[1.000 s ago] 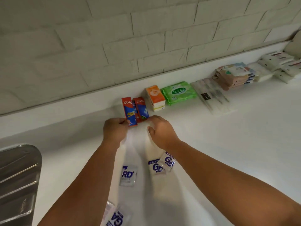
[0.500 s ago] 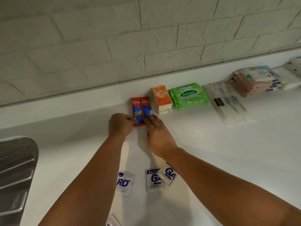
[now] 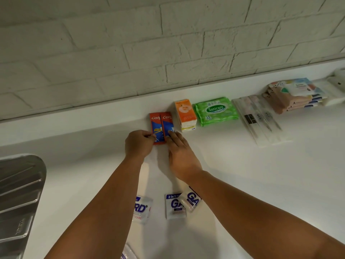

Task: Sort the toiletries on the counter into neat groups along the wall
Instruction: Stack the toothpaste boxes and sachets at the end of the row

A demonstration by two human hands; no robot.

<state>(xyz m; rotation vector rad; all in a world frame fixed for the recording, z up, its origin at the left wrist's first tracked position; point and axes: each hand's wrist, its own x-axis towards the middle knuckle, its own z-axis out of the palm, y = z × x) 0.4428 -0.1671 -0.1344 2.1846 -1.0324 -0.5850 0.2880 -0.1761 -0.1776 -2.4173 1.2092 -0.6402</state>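
Two red and blue toothpaste boxes [image 3: 161, 124] lie side by side on the white counter [image 3: 242, 174], close to the wall ledge. My left hand [image 3: 139, 143] has its fingers curled and pinches the near end of the left box. My right hand [image 3: 180, 154] lies flat, with straight fingers touching the near end of the right box. To their right along the wall sit an orange tissue pack stack [image 3: 185, 114], a green wipes pack [image 3: 216, 111], wrapped toothbrushes [image 3: 259, 118] and a stack of patterned packs [image 3: 293, 94].
White sachets with blue print [image 3: 175, 205] lie loose on the counter near my forearms, one [image 3: 142, 209] beside my left arm and another [image 3: 128, 253] at the bottom edge. A steel sink drainboard [image 3: 18, 202] fills the left. White packs [image 3: 337, 81] sit far right.
The two toothpaste boxes have been brought tight together and squared up. My right hand went from curled to flat against the right box. The view shifted slightly left.
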